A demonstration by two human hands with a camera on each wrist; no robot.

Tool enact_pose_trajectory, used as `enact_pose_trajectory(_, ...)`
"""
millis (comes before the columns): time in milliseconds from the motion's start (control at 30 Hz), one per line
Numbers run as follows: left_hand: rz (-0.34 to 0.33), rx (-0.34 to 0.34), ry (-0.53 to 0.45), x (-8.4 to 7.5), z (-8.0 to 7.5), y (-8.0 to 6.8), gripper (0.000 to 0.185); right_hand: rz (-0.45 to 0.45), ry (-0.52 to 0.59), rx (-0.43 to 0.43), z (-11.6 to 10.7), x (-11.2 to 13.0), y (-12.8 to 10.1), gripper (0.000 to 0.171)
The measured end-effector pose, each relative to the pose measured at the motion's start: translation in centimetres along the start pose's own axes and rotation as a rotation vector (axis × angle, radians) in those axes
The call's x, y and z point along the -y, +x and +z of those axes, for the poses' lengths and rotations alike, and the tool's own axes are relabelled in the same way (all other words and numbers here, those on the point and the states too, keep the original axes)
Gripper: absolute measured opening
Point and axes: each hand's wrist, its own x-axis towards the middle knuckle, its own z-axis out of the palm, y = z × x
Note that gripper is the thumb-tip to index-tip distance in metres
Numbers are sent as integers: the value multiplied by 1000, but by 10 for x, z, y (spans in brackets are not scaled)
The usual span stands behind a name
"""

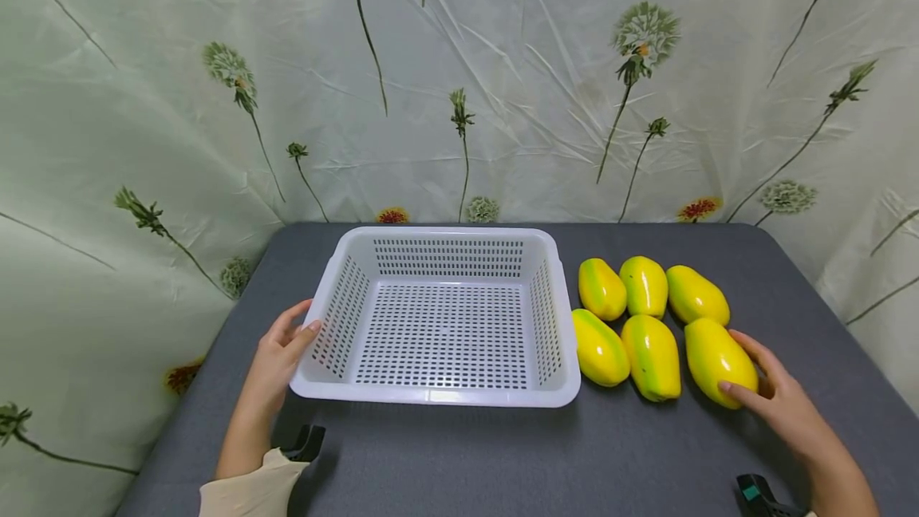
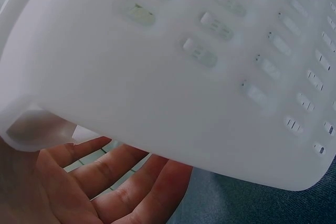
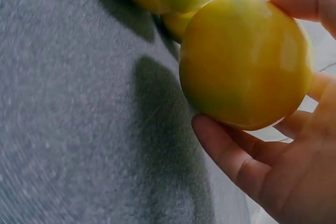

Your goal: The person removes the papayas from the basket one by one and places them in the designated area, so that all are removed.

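Note:
A white plastic basket [image 1: 435,394] with slotted walls and floor stands on the table, with nothing in it. At its left rim my left hand [image 1: 282,353] grips the edge, thumb on top; the left wrist view shows the fingers [image 2: 123,191] reaching beneath the basket wall [image 2: 131,82]. To the right of the basket, several glossy yellow papayas with green streaks, such as the front middle papaya [image 1: 652,357], lie in two rows. My right hand [image 1: 786,401] holds the front right papaya [image 1: 720,361], its thumb and fingers around the fruit [image 3: 244,64].
A dark grey cloth covers the table [image 1: 445,461]. Behind it hangs a pale curtain [image 1: 517,102] printed with dandelions. The front left papaya [image 1: 600,349] lies close against the basket's right side. Black wrist straps show on both arms.

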Motion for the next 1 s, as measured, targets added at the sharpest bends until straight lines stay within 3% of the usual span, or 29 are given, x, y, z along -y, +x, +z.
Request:
enact_pose_trajectory(200, 9, -23, -10, 3, 1, 0, 53, 16, -23, 21, 0, -4, 1, 74)
enact_pose_trajectory(400, 54, 9, -4, 37, -5, 15, 56, 65, 32, 67, -1, -3, 3, 78)
enact_pose_trajectory(467, 56, 11, -8, 41, -6, 17, 55, 82, 30, 75, -1, -2, 3, 80)
enact_pose_trajectory(700, 15, -15, 22, 5, 0, 3, 56, 112, 3, 99, -1, 5, 4, 79)
enact_pose_trajectory(833, 5, -24, 52, -2, -1, 0, 54, 86, 14, 51, -1, 8, 3, 76)
enact_pose_trajectory(900, 21, -25, 103, -3, -2, 0, 56, 63, -13, 4, -1, 4, 3, 74)
enact_pose_trajectory(1000, 74, -54, 279, -9, -5, -1, 58, 12, -33, -76, -3, -1, 4, 71)
